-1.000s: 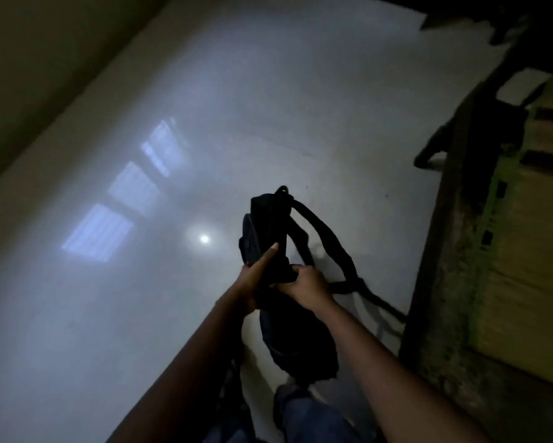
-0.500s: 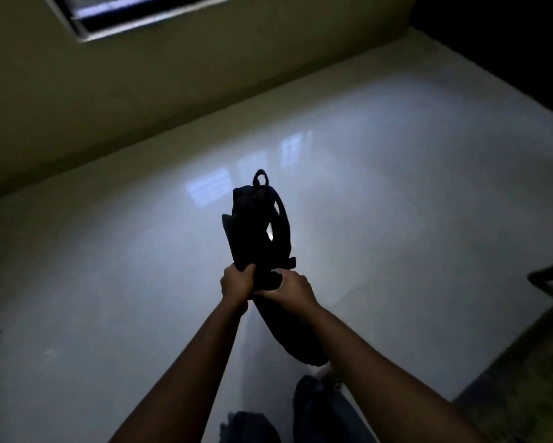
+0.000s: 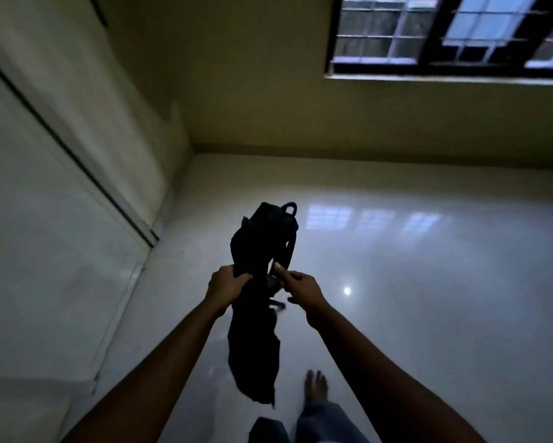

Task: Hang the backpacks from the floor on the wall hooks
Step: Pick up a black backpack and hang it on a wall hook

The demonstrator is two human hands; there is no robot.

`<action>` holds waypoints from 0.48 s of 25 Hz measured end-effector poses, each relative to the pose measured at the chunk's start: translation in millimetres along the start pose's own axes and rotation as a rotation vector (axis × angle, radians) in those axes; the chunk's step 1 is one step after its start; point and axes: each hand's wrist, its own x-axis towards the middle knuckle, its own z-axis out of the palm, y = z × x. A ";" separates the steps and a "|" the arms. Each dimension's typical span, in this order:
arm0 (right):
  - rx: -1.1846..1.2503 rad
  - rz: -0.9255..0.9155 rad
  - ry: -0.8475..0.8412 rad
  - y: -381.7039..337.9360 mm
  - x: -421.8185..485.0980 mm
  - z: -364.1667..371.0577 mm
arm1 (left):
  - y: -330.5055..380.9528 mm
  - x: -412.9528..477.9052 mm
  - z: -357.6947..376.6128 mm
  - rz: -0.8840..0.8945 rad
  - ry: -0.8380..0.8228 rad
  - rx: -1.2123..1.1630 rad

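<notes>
A black backpack (image 3: pixel 259 247) hangs in the air in front of me, its small top loop (image 3: pixel 289 207) pointing away and its lower body drooping toward my legs. My left hand (image 3: pixel 226 286) is clenched on the left side of the fabric at its middle. My right hand (image 3: pixel 300 286) pinches a shoulder strap on the right side between thumb and fingers. No wall hooks show in this dim view.
A pale sliding door or wardrobe panel (image 3: pixel 45 251) fills the left side. A barred window (image 3: pixel 444 33) sits high on the far wall (image 3: pixel 300 116). The glossy tiled floor (image 3: pixel 428 282) stretches ahead and right. My bare right foot (image 3: pixel 316 386) steps forward.
The view has swung left from the wooden furniture toward the room's corner and window. The backpack stays raised in both hands; my right hand has shifted from the bag's body to a strap.
</notes>
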 end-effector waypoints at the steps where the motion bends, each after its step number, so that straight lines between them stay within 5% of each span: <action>1: 0.070 0.032 -0.056 -16.2 15.5 14.4 | -4.5 8.4 -17.2 0.004 0.018 0.022; 8: 0.289 0.176 -0.229 -122.3 151.7 129.2 | -14.4 85.9 -111.5 0.028 0.076 0.162; 12: -0.075 0.078 -0.172 -167.9 211.7 168.1 | -13.0 133.2 -148.5 -0.067 0.057 -0.072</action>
